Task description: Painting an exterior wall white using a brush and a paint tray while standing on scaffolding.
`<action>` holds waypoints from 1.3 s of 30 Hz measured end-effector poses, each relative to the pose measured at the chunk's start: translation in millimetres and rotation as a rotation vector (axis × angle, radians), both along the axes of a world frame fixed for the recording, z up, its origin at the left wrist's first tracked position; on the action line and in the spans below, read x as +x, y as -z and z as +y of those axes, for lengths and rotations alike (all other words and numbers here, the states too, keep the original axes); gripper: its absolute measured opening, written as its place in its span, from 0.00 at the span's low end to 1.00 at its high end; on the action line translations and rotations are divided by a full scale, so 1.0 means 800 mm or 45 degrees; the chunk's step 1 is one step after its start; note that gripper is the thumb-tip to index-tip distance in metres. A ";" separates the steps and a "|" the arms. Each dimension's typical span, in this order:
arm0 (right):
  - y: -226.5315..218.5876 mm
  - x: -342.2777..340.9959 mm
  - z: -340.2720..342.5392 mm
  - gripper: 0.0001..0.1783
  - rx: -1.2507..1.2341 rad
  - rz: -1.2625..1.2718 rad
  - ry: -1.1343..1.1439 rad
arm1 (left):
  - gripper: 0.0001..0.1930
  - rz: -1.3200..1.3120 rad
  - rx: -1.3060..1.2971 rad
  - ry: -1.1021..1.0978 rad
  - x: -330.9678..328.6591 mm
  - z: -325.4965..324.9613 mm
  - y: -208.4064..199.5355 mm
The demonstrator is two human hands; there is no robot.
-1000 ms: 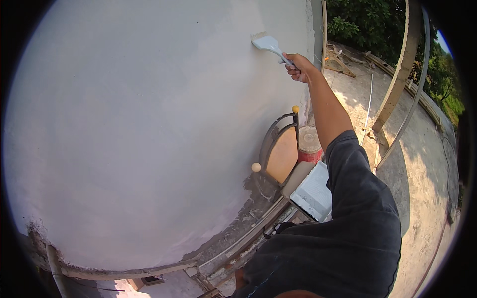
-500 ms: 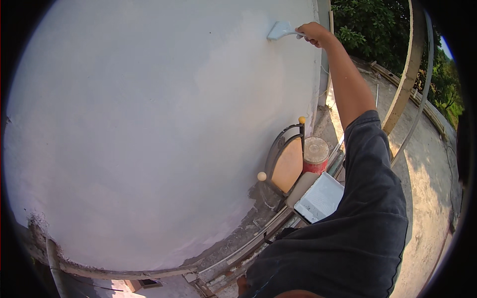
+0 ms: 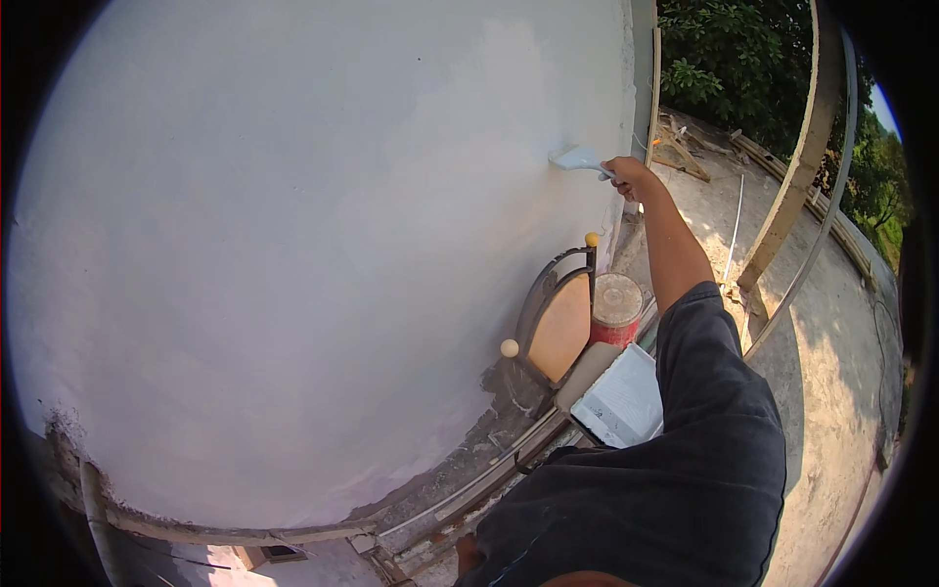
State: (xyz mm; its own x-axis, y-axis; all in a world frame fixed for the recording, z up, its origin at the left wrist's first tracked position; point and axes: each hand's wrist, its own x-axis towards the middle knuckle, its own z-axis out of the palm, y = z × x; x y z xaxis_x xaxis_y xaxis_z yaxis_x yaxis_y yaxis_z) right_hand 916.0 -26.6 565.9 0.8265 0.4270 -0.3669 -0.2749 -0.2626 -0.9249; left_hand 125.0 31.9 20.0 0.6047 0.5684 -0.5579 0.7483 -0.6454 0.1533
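Right hand (image 3: 631,176) stretched far out and up, closed tight round the handle of a wide brush (image 3: 579,159); bristles pressed flat against the white wall (image 3: 293,245), close to its outer edge. Left hand nowhere in view, so no telling whether open or closed. Below the right hand, against the foot of the wall: a chair back (image 3: 556,318) with round knobs, a red bucket (image 3: 616,311) with a pale lid just beside it, and a flat white tray (image 3: 621,401) nearer the body. Beyond the hand, a bare concrete floor (image 3: 841,391) in sun, with curved rails and trees further out.

Risks, judged from this reach: arm nearly at full stretch, so likely weak pressure and a wavering stroke, streaks or missed patches near the wall's edge. Leaning further could cost balance. Drips from a loaded brush would probably land on the chair back or bucket lid directly beneath.
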 end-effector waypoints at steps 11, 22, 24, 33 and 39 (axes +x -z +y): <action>-0.108 -0.116 0.051 0.18 1.171 -0.378 -0.210 | 0.13 -0.140 0.149 -0.129 -0.006 0.017 -0.049; -0.054 -0.168 0.109 0.21 0.758 -0.383 -0.207 | 0.13 -0.140 0.113 -0.245 -0.037 -0.002 -0.079; -0.050 -0.194 0.115 0.21 0.731 -0.404 -0.258 | 0.13 -0.145 0.091 -0.260 -0.030 -0.011 -0.083; 0.081 -0.319 0.137 0.23 0.582 -0.270 -0.303 | 0.13 -0.144 0.021 -0.322 -0.046 -0.049 -0.089; 0.020 -0.333 0.119 0.22 0.779 -0.317 -0.268 | 0.14 -0.131 -0.005 -0.374 -0.061 -0.072 -0.086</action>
State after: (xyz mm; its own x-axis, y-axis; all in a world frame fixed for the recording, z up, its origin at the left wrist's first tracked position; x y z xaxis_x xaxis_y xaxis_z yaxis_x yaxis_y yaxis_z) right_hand 649.9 68.9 549.6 0.7314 0.6575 0.1806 -0.0360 0.3018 -0.9527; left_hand 75.9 -25.8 89.1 0.4683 0.7252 -0.5048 0.8831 -0.4031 0.2400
